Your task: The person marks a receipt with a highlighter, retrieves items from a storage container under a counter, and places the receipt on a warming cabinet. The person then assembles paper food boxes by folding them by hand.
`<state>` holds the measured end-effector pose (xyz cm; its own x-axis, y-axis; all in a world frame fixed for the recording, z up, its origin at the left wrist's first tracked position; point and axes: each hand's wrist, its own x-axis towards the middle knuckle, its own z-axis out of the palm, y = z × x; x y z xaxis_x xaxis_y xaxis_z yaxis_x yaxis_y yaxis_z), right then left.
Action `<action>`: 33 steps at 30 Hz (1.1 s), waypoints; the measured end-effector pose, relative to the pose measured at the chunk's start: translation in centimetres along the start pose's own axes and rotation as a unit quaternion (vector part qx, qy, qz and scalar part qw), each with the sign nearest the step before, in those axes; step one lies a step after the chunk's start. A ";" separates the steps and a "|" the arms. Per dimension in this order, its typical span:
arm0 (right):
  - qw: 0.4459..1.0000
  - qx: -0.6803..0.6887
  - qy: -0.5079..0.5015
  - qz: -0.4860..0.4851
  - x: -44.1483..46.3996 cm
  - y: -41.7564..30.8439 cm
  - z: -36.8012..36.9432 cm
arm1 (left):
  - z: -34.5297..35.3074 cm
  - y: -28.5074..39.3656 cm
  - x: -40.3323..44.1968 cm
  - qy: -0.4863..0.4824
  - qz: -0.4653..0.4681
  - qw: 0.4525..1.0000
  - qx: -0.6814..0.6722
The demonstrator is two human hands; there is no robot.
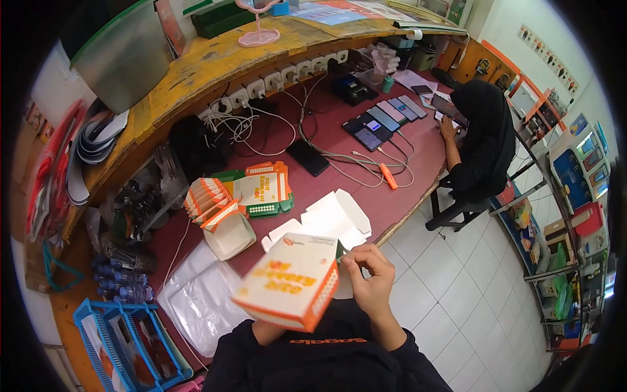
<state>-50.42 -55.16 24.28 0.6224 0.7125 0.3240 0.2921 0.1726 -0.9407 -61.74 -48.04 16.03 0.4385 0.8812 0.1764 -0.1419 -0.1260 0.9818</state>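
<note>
A printed orange-and-white cardboard food box, tilted, is held up in front of my chest. Behind and under it goes my left hand; only the wrist shows, the fingers being hidden by the box it supports. My right hand is at the box's right end, thumb and fingers pinched on a dark green flap. Just beyond the box, a flattened white carton lies on the maroon table. Farther left are flat printed cartons and a stack of folded orange-and-white cartons.
Clear plastic bags and a blue basket are at the left. A black phone, cables and several more phones lie farther along. A seated person works at the far right end. Power sockets line the shelf.
</note>
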 end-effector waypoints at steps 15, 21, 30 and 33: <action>0.965 -0.155 0.018 -0.210 -1.6 0.5 1.9 | 0.2 -2.0 -0.4 -0.018 0.021 1.000 -0.006; 0.952 -0.251 0.002 -0.178 -2.2 2.0 3.2 | 1.8 1.8 1.8 0.119 0.066 0.978 -0.156; 0.998 -0.062 -0.004 -0.034 0.2 4.8 -0.9 | 0.0 2.2 1.1 -0.142 0.092 0.977 0.132; 0.991 0.012 0.017 0.130 0.2 3.5 -0.4 | -0.7 1.5 1.2 -0.124 0.030 0.986 0.103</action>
<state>-48.97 -54.72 21.08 0.6988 0.7114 0.0740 0.1014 0.0039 -0.9948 -62.03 -46.85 17.64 0.6416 0.7343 0.2216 -0.0014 -0.2877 0.9577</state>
